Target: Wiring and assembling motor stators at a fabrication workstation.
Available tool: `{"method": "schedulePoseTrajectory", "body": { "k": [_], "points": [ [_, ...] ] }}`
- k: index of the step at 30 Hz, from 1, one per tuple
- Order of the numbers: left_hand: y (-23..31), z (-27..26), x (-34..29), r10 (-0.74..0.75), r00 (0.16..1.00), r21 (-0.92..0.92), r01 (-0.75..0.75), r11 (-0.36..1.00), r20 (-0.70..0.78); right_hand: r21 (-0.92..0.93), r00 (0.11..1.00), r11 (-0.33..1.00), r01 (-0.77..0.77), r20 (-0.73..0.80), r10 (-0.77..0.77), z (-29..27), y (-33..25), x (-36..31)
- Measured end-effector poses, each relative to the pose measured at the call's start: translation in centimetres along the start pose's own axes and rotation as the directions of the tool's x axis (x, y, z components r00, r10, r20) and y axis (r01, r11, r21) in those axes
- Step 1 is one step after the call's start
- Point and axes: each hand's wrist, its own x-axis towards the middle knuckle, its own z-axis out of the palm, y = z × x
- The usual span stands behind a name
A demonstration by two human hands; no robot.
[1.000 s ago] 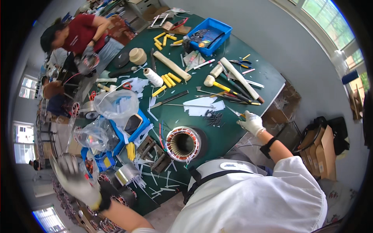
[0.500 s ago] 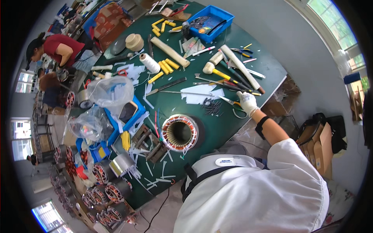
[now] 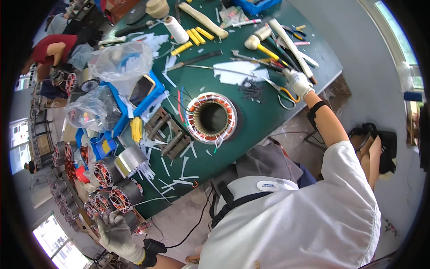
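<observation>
My right hand (image 3: 298, 83), in a white glove, reaches out to the right edge of the green table (image 3: 260, 125). Its fingers curl down over the yellow-handled scissors (image 3: 283, 95) and the ends of long tools; I cannot tell whether it grips any of them. A pile of small black pieces (image 3: 251, 87) lies just left of the scissors. My gloved left hand (image 3: 114, 231) is raised at the lower left with fingers spread and nothing in it, beside a row of copper-wound stators (image 3: 112, 197). One large stator (image 3: 211, 117) lies flat in the middle of the table.
White paper strips (image 3: 179, 172) litter the table's near part. Blue trays (image 3: 134, 105) and clear plastic bags (image 3: 118, 60) crowd the left. A mallet (image 3: 257, 42), a thread spool (image 3: 176, 29) and yellow sticks (image 3: 199, 35) lie at the back. Another person in red (image 3: 53, 49) works at the far left.
My left hand dropped out of view half a second ago and is back at the lower left, still open. My right hand has shifted slightly farther along the table edge by the scissors.
</observation>
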Motion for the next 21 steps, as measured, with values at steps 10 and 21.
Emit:
{"method": "schedulePoseTrajectory", "body": {
  "k": [10,21],
  "points": [
    [-1.7,-1.0,2.2,-0.116,0.984,0.094,0.104,0.990,0.133,0.710,0.815,0.573,-0.408,0.001,0.579,-1.1,-3.4,-17.8],
    [-14.7,-1.2,2.3,-0.363,0.899,0.875,-0.045,0.483,0.247,0.197,0.361,0.309,-0.930,0.636,0.682,18.8,-12.5,-32.2]
  ]
}}
